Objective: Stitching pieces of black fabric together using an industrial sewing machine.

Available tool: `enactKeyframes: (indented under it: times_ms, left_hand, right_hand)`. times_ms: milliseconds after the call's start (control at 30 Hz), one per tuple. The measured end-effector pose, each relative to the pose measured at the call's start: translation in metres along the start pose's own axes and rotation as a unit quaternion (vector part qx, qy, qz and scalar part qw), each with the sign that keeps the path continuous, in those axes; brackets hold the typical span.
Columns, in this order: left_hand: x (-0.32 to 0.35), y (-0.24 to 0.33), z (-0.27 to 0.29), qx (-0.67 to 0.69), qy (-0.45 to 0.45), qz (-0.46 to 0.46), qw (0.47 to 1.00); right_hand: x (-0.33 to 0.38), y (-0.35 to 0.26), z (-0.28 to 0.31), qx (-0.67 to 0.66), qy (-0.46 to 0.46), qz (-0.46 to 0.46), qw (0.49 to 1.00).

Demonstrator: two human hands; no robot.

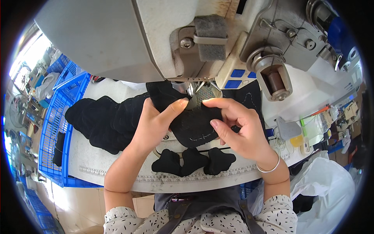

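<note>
ok so the left hand (pixel 156 121) has the black fabric (pixel 194 126) thumb-pinched right up at the sewing machine (pixel 117 39), right hand (pixel 241 128)'s half-curled on it, can't tell if gripping, with bare white table (pixel 83 151) toward the front-left edge.

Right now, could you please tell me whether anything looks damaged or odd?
Brownish staining on the sewing machine's pale housing, near the picture's top edge, looks odd against the cleaner surface; nothing else stands out.

- Tabletop (pixel 87 152): white, front edge curved, a ruler (pixel 148 178) running along it
- Three small black pieces (pixel 194 162) — side by side, near the ruler
- Black pile (pixel 113 121) — overlapping pieces spread across the left
</note>
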State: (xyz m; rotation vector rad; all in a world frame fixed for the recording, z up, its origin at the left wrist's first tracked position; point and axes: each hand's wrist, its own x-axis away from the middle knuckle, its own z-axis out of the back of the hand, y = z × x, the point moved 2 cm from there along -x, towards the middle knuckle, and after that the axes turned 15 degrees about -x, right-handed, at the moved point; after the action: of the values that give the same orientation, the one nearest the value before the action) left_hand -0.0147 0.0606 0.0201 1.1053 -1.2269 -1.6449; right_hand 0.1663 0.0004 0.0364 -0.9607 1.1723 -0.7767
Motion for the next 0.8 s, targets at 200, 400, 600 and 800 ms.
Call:
enactKeyframes:
  times_ms: [200, 400, 600, 800]
  left_hand:
    - [-0.01, -0.007, 0.007, 0.035, -0.022, 0.01, 0.999]
    - [-0.014, -0.01, 0.005, 0.044, 0.002, -0.016, 0.999]
    - [-0.014, -0.006, -0.005, 0.083, 0.06, -0.007, 0.995]
    - [-0.006, -0.005, -0.001, 0.027, 0.02, 0.029, 0.999]
  right_hand:
    - [0.001, 0.002, -0.003, 0.006, -0.003, 0.002, 1.0]
    - [-0.006, 0.005, 0.002, -0.009, 0.013, 0.008, 1.0]
    - [-0.013, 0.012, 0.011, -0.041, 0.031, 0.011, 0.999]
    - [-0.018, 0.015, 0.023, -0.04, 0.042, 0.024, 0.998]
